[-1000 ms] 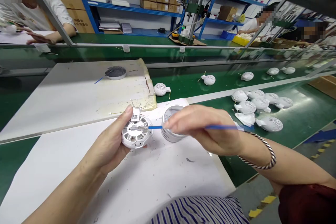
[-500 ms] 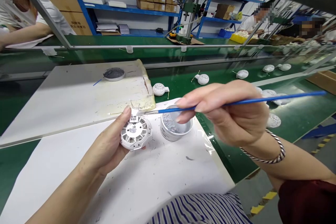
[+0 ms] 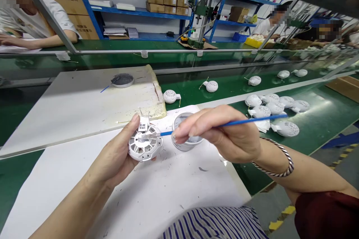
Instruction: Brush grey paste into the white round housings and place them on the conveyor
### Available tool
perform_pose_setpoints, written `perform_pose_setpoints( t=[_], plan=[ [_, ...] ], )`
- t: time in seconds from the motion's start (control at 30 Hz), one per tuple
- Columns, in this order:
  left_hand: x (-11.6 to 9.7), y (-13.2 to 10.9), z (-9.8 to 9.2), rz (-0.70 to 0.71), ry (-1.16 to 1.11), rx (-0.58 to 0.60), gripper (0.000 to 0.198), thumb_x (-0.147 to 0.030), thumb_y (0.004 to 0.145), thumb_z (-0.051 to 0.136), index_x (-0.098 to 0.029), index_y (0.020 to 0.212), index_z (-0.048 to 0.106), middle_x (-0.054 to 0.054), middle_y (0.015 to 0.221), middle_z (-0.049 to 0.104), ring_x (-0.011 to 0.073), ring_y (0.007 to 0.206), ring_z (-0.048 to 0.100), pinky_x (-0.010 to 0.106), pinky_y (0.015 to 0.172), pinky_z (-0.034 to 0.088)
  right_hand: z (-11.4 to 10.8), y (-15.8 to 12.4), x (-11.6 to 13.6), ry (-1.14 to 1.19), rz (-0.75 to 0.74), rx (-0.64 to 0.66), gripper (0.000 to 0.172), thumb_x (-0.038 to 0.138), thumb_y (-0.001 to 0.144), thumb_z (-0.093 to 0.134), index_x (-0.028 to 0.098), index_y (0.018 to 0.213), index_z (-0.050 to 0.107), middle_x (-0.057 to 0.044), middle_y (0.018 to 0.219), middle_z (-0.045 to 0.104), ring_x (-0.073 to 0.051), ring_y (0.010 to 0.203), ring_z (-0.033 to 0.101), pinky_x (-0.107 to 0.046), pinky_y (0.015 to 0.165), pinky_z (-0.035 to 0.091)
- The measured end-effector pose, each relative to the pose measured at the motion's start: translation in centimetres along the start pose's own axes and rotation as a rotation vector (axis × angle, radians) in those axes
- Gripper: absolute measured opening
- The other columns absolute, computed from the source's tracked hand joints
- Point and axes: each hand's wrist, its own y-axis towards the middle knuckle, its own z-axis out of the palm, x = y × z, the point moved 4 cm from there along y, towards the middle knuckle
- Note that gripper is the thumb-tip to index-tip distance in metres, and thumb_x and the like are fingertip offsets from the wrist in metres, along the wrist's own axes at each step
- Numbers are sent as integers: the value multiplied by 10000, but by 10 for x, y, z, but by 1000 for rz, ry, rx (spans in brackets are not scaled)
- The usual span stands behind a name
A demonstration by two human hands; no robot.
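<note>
My left fingers (image 3: 134,121) are clamped around the rim of a white vented plastic disc (image 3: 145,151), held in my left hand (image 3: 112,153) just above the white counter (image 3: 157,190), with a paper label (image 3: 143,123) at its top edge. My right fingers (image 3: 190,127) pinch together on a blue-handled brush (image 3: 246,122), its tip at the disc's centre. Right beside it stands an open round tin (image 3: 186,145) of grey paste, under my right hand (image 3: 224,134). Watch out: a shaky tip could smear the vents or label, and a careless knuckle could knock that tin.
</note>
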Motion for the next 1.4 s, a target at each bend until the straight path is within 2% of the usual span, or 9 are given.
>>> perform_pose_setpoints(
  t=[0.23, 0.43, 0.53, 0.6, 0.7, 0.87, 1.0, 1.2, 1.4],
  plan=[
    [2, 4, 1, 11, 7, 30, 455, -524, 809, 613, -185, 1106, 677, 97, 995, 680, 206, 801, 638, 268, 626, 555, -1, 15, 18, -223, 90, 361, 225, 151, 885, 496, 277, 945, 672, 13, 1047, 725, -110, 991, 682, -210, 909, 534],
    [-1, 2, 0, 27, 4, 7, 350, -510, 770, 662, -198, 923, 699, 51, 796, 649, 191, 676, 606, 294, 518, 542, -12, 15, 28, -143, 71, 7, 237, 499, 876, 514, 339, 932, 680, 124, 972, 726, -89, 908, 695, -174, 840, 544],
    [-2, -1, 1, 27, 18, 15, 375, -522, 767, 658, -190, 937, 692, 81, 831, 659, 216, 701, 606, 321, 505, 545, -17, 12, 24, -139, -28, -186, 147, 438, 873, 564, 366, 934, 677, 114, 971, 721, -92, 868, 694, -189, 807, 559],
    [-1, -3, 3, 13, 34, 37, 402, -526, 766, 654, -179, 969, 684, 109, 865, 666, 237, 720, 611, 345, 512, 550, -19, 15, 16, -186, -44, -192, 140, 339, 891, 561, 368, 948, 686, 87, 970, 711, -80, 806, 680, -182, 785, 552],
    [2, -7, 6, -18, 53, 82, 430, -552, 780, 622, -154, 932, 677, 118, 831, 657, 226, 651, 599, 342, 494, 535, -13, 25, 1, -370, -29, 37, 231, 256, 921, 513, 337, 1049, 688, 53, 923, 656, -54, 708, 615, -166, 735, 524],
    [10, -16, 8, -71, 39, 110, 446, -588, 785, 602, -185, 949, 698, 95, 856, 665, 216, 743, 620, 290, 604, 540, 11, 39, -7, -746, -219, 446, 280, 217, 946, 477, 363, 1060, 686, 32, 848, 585, -108, 866, 518, -196, 776, 459],
    [8, -18, 8, -15, 16, 89, 320, -483, 837, 599, -217, 975, 712, 54, 895, 667, 172, 804, 604, 220, 661, 524, 18, 42, -4, -766, -206, 444, 249, 209, 977, 424, 218, 1045, 663, -8, 904, 580, -113, 854, 491, -213, 767, 475],
    [9, -19, 9, -31, -15, 200, 315, -436, 855, 590, -257, 1089, 701, 29, 912, 685, 185, 832, 630, 240, 689, 526, 22, 33, 5, -939, -496, 560, 294, 130, 978, 409, 214, 1173, 612, -35, 1100, 575, -153, 1020, 451, -270, 879, 470],
    [13, -17, 4, -55, -14, 123, 384, -485, 855, 578, -246, 1139, 676, 48, 1033, 680, 200, 949, 625, 244, 729, 528, 25, 37, 4, -1095, -570, 669, 233, 173, 982, 419, 166, 975, 651, -47, 1017, 562, -159, 961, 481, -286, 794, 477]
  ],
)
